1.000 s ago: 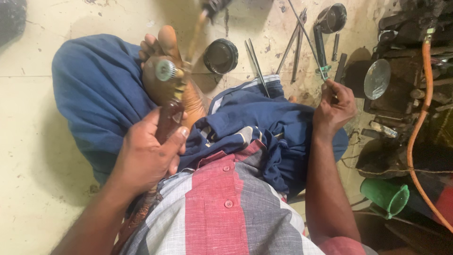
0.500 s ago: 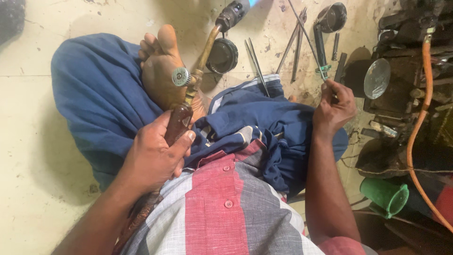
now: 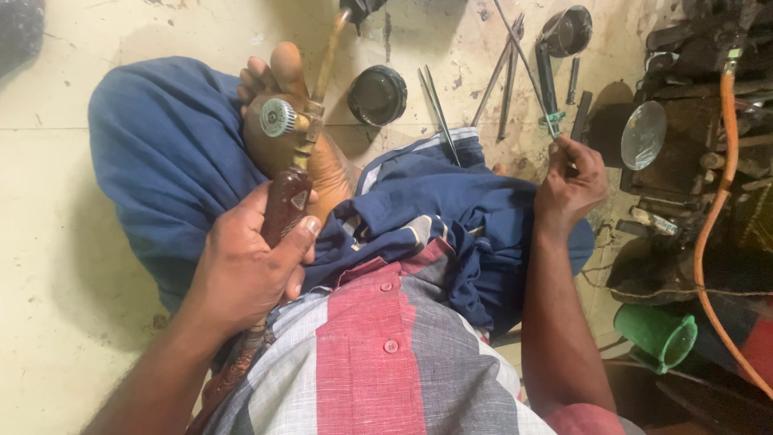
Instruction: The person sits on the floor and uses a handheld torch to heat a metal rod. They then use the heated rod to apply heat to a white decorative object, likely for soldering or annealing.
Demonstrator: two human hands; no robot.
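My left hand (image 3: 245,266) grips the dark red handle of a brass gas torch (image 3: 299,153). Its round valve knob sits above my bare foot (image 3: 282,113), and its long brass tube runs up to a dark tip (image 3: 358,10) at the top edge. My right hand (image 3: 568,181) pinches a thin metal rod (image 3: 527,64) that slants up and to the left over the floor. I sit cross-legged in a blue wrap (image 3: 161,161) and a red and grey striped shirt (image 3: 370,362).
A round black lid (image 3: 377,94) lies on the stained floor beside several thin rods (image 3: 503,76). A dark ladle-like tool (image 3: 564,36), a round mirror (image 3: 643,134), an orange hose (image 3: 713,217) and dark machinery stand at right. A green cup (image 3: 656,332) sits lower right.
My left hand has swung the torch so that its tube points further up and away, the tip now at the frame's top. My right hand still holds the rod in place.
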